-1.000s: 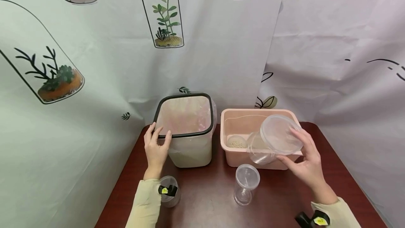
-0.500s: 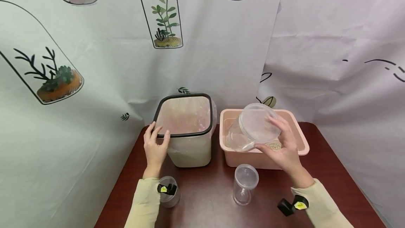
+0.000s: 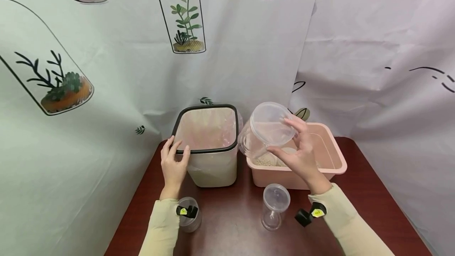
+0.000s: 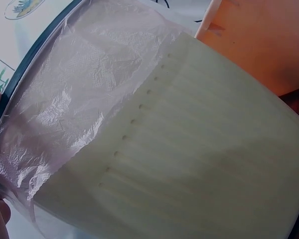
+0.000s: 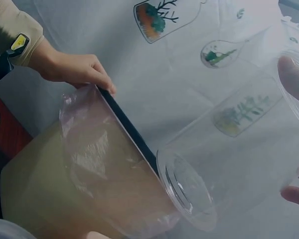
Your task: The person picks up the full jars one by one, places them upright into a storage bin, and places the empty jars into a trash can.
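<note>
Even, soft light fills the head view; the printed curtain [image 3: 106, 90] bows outward toward the frame edges. Faint glare sits on the dark counter [image 3: 231, 224] below it. The left wrist view is washed-out, its bin [image 4: 189, 149] soft.

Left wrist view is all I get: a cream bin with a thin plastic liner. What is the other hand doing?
Observer: The right hand grips a clear round plastic container, tipped on its side in the air, between the cream bin and a pink rectangular plastic tub.
Operator: Is there anything in that tub?
Observer: Small pale pellets lie in its near left corner, just below the container.
</note>
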The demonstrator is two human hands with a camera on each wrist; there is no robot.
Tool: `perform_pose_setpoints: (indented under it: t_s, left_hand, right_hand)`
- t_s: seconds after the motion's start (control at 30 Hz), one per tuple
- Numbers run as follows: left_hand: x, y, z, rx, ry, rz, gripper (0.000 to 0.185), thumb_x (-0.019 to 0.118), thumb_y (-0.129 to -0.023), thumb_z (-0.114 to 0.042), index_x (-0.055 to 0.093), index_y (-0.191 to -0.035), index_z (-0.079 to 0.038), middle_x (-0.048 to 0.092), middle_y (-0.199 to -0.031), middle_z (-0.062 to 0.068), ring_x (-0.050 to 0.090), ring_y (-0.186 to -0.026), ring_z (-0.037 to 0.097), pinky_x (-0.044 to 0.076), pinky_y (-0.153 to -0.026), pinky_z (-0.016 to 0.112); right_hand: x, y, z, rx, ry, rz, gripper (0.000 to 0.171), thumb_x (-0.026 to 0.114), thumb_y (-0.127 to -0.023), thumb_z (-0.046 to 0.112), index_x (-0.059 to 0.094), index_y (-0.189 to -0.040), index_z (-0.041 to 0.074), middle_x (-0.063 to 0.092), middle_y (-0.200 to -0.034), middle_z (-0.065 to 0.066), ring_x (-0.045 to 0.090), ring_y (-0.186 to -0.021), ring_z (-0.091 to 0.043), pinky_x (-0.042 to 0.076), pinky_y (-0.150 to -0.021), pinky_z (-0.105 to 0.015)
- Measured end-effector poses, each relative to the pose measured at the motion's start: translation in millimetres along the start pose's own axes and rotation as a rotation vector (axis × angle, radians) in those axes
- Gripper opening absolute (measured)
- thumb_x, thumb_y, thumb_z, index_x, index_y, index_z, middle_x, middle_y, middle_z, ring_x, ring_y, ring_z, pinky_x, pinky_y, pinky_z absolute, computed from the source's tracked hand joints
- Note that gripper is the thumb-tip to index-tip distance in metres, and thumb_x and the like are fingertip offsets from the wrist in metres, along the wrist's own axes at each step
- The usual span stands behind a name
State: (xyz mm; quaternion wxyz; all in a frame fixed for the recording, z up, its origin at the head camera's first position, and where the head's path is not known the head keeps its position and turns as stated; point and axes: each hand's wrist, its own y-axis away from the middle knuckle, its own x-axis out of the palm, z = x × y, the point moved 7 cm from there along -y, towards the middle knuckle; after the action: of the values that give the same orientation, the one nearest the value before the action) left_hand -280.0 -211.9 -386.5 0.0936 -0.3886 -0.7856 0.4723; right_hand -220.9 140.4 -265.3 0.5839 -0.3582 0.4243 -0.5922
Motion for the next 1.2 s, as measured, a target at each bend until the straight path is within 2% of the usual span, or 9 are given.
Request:
perform_pose_setpoints:
  t_s: [0.27, 0.57, 0.67, 0.83, 0.9, 1.03, 1.2]
  left_hand:
    - [-0.2, -0.7, 1.1, -0.013, 0.003, 0.013, 0.029, 0.069, -0.080, -0.014, 0.068, -0.104, 0.002, 0.053, -0.127, 0.017, 0.044, -0.120, 0.033, 0.036, -0.092, 0.052]
    - [-2.0, -0.6, -0.1, -0.005, 0.003, 0.014, 0.029, 0.069, -0.081, -0.014, 0.068, -0.105, 0.002, 0.053, -0.127, 0.016, 0.045, -0.119, 0.032, 0.038, -0.089, 0.050]
    - [-2.4, -0.3, 0.4, -0.008, 0.007, 0.014, 0.029, 0.069, -0.081, -0.013, 0.068, -0.106, 0.002, 0.053, -0.128, 0.017, 0.045, -0.119, 0.031, 0.039, -0.088, 0.049]
    - [-3.1, 0.2, 0.3, -0.021, 0.010, 0.010, 0.029, 0.070, -0.080, -0.013, 0.068, -0.106, 0.002, 0.053, -0.127, 0.017, 0.045, -0.119, 0.031, 0.039, -0.089, 0.048]
    - [-3.5, 0.3, -0.3, -0.023, 0.011, 0.008, 0.029, 0.070, -0.080, -0.013, 0.068, -0.106, 0.002, 0.053, -0.127, 0.017, 0.045, -0.119, 0.031, 0.039, -0.089, 0.048]
    - [-3.4, 0.4, -1.2, -0.015, 0.017, 0.004, 0.029, 0.069, -0.081, -0.013, 0.068, -0.106, 0.002, 0.053, -0.127, 0.017, 0.046, -0.117, 0.032, 0.039, -0.087, 0.047]
    - [-2.6, 0.9, -0.2, -0.011, 0.028, -0.006, 0.028, 0.069, -0.080, -0.011, 0.068, -0.105, 0.002, 0.053, -0.127, 0.016, 0.046, -0.117, 0.033, 0.038, -0.088, 0.047]
  right_hand:
    - [19, -12, -1, -0.026, 0.006, 0.003, 0.073, 0.078, -0.074, 0.025, 0.041, -0.113, -0.024, 0.038, -0.118, -0.040, 0.041, -0.115, -0.043, 0.042, -0.095, -0.033]
    - [43, -22, -5, -0.014, -0.002, -0.002, 0.071, 0.077, -0.074, 0.025, 0.042, -0.114, -0.022, 0.037, -0.118, -0.042, 0.047, -0.111, -0.039, 0.046, -0.089, -0.032]
    - [51, -26, -7, -0.007, -0.022, -0.004, 0.068, 0.079, -0.073, 0.017, 0.042, -0.114, -0.022, 0.037, -0.118, -0.042, 0.048, -0.110, -0.040, 0.047, -0.088, -0.035]
    - [64, -29, -8, -0.006, 0.008, 0.018, 0.068, 0.082, -0.060, -0.009, 0.043, -0.114, -0.021, 0.039, -0.117, -0.041, 0.048, -0.109, -0.044, 0.047, -0.087, -0.039]
    - [68, -29, -10, -0.008, 0.027, 0.020, 0.070, 0.082, -0.057, -0.012, 0.042, -0.113, -0.021, 0.038, -0.117, -0.041, 0.047, -0.109, -0.046, 0.047, -0.087, -0.040]
    - [76, -25, -25, 0.005, 0.032, -0.007, 0.072, 0.083, -0.056, -0.010, 0.042, -0.115, -0.020, 0.038, -0.120, -0.039, 0.045, -0.111, -0.045, 0.048, -0.086, -0.041]
    - [89, -17, -51, 0.042, 0.050, -0.004, 0.079, 0.085, -0.052, -0.008, 0.045, -0.120, -0.010, 0.040, -0.127, -0.027, 0.045, -0.115, -0.037, 0.048, -0.085, -0.037]
